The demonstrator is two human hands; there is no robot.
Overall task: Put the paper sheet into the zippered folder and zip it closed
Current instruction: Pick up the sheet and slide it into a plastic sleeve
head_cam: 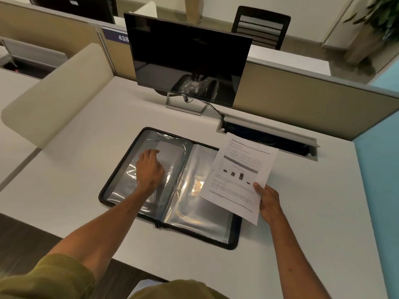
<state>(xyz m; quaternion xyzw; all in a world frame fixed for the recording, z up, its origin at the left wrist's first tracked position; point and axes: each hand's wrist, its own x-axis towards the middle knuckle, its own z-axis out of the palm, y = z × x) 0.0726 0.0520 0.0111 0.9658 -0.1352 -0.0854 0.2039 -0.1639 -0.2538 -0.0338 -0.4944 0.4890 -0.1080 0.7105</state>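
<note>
Head view looks down on the left hand, which lies palm-down with its fingers loosely spread and curled onto a clear plastic sleeve in the left half of the zippered folder. That folder lies wide open and flat on the white desk, its black zip edge running round both halves; clear sleeves fill each side, and I cannot tell whether any sleeve holds a page. The right hand pinches the paper sheet at its near right corner, thumb on top and the other fingers hidden beneath. This printed sheet is tilted and lifted, overlapping the folder's right half and far right corner. Beyond the folder stands a dark monitor, with an open cable trough just right of its stand.
</note>
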